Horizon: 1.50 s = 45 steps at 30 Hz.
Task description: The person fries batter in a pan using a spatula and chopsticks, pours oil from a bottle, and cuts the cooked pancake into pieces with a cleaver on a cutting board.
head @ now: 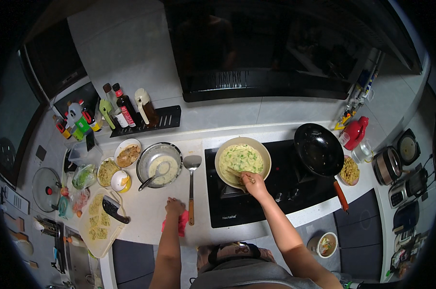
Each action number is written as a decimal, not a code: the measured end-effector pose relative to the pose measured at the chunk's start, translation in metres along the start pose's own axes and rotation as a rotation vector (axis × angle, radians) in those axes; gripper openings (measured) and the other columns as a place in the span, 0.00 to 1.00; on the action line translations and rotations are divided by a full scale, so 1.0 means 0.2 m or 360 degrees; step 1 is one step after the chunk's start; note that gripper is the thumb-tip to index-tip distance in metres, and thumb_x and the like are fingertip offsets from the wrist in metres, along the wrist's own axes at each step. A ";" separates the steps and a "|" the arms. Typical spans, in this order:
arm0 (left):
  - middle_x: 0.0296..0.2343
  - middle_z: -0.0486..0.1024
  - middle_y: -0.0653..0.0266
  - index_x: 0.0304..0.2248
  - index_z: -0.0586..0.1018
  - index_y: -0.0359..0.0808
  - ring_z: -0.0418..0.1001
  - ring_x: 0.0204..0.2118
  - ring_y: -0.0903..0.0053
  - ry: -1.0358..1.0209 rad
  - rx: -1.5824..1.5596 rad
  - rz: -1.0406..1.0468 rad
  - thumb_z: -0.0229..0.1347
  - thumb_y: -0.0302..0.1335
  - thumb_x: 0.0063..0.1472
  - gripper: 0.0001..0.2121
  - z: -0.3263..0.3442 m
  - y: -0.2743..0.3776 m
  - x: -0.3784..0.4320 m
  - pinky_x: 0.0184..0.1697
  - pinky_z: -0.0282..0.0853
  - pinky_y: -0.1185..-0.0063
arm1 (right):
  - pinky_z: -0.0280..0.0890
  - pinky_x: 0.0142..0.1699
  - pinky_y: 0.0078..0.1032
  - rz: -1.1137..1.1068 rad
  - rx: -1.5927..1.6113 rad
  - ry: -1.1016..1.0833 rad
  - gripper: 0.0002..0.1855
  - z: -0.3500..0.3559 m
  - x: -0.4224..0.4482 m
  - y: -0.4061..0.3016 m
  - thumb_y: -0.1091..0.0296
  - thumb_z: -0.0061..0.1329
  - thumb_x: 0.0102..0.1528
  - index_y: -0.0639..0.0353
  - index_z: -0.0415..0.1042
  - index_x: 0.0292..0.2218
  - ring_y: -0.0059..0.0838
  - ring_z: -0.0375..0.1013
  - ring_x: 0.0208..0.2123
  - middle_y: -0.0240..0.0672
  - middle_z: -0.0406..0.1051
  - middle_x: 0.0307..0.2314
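Note:
My right hand [252, 183] grips a pair of wooden chopsticks [234, 171], their tips in a pale yellow batter pancake flecked with green [241, 157]. The pancake fills the base of a cream-coloured frying pan [267, 154] on the left side of the black gas hob. My left hand [175, 206] is lowered to the countertop, over the upper edge of a pink-red cloth [183, 224]; whether its fingers grip the cloth is hard to see. Just right of it lies a metal spatula with a wooden handle end [191, 193]. A metal bowl of batter with a ladle [159, 164] stands farther back.
A black wok [318, 149] sits on the right burner, its handle past the hob's front edge. A plate of food [349, 170] stands beyond it. On the left, a cleaver [114, 208] lies on a cutting board [109, 240] with cut pancake pieces. A range hood [265, 85] overhangs the hob.

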<state>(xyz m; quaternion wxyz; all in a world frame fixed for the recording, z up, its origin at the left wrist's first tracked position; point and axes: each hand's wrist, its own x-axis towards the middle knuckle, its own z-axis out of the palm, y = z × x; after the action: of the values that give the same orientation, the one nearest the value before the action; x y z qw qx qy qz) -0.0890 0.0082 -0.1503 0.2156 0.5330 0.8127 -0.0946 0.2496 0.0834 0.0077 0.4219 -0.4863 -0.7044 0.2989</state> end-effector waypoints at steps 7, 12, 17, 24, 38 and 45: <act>0.51 0.49 0.43 0.48 0.58 0.26 0.53 0.52 0.58 0.0008 0.0009 0.0007 0.41 0.40 0.51 0.29 -0.03 0.05 -0.03 0.49 0.59 0.70 | 0.63 0.31 0.23 0.0261 0.0077 0.0515 0.13 -0.08 0.09 0.09 0.66 0.41 0.51 0.66 0.71 0.33 0.34 0.72 0.25 0.48 0.70 0.20; 0.51 0.48 0.42 0.49 0.57 0.25 0.53 0.52 0.58 -0.0017 0.0096 0.0039 0.41 0.40 0.51 0.30 0.04 -0.06 0.03 0.49 0.59 0.70 | 0.63 0.28 0.27 0.0320 0.0091 0.0569 0.12 -0.10 0.11 0.14 0.66 0.40 0.50 0.65 0.71 0.30 0.41 0.71 0.23 0.50 0.68 0.18; 0.49 0.53 0.41 0.46 0.61 0.24 0.50 0.53 0.53 0.0077 0.0167 0.0077 0.38 0.42 0.54 0.28 0.07 -0.12 0.03 0.53 0.53 0.70 | 0.63 0.27 0.29 0.0270 -0.0247 0.0452 0.12 -0.17 0.05 0.05 0.66 0.39 0.50 0.65 0.71 0.29 0.44 0.70 0.23 0.50 0.67 0.17; 0.49 0.51 0.39 0.48 0.58 0.25 0.51 0.53 0.55 -0.0015 0.0119 0.0049 0.39 0.42 0.53 0.30 0.00 -0.04 -0.02 0.52 0.54 0.71 | 0.64 0.26 0.27 0.0164 -0.0377 0.0126 0.10 -0.14 -0.09 -0.23 0.67 0.42 0.47 0.63 0.72 0.26 0.40 0.71 0.21 0.46 0.68 0.16; 0.52 0.45 0.45 0.51 0.53 0.28 0.49 0.54 0.60 -0.0083 0.0143 0.0031 0.40 0.41 0.52 0.31 0.01 0.01 0.01 0.50 0.57 0.72 | 0.64 0.29 0.27 0.0323 -0.0224 0.0454 0.13 -0.19 0.00 0.08 0.65 0.40 0.50 0.66 0.71 0.30 0.43 0.71 0.25 0.50 0.68 0.19; 0.52 0.45 0.44 0.50 0.54 0.26 0.50 0.54 0.59 -0.0014 0.0073 0.0000 0.41 0.41 0.52 0.31 -0.01 0.01 -0.03 0.50 0.58 0.72 | 0.62 0.27 0.32 0.0390 -0.0468 0.0430 0.11 -0.25 -0.04 -0.09 0.68 0.39 0.48 0.65 0.71 0.26 0.46 0.69 0.22 0.50 0.66 0.17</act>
<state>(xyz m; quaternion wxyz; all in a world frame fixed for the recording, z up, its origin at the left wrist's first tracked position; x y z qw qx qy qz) -0.0864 0.0049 -0.1448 0.2069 0.5374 0.8094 -0.1154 0.2869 0.0709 0.0434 0.3977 -0.6599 -0.6132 0.1743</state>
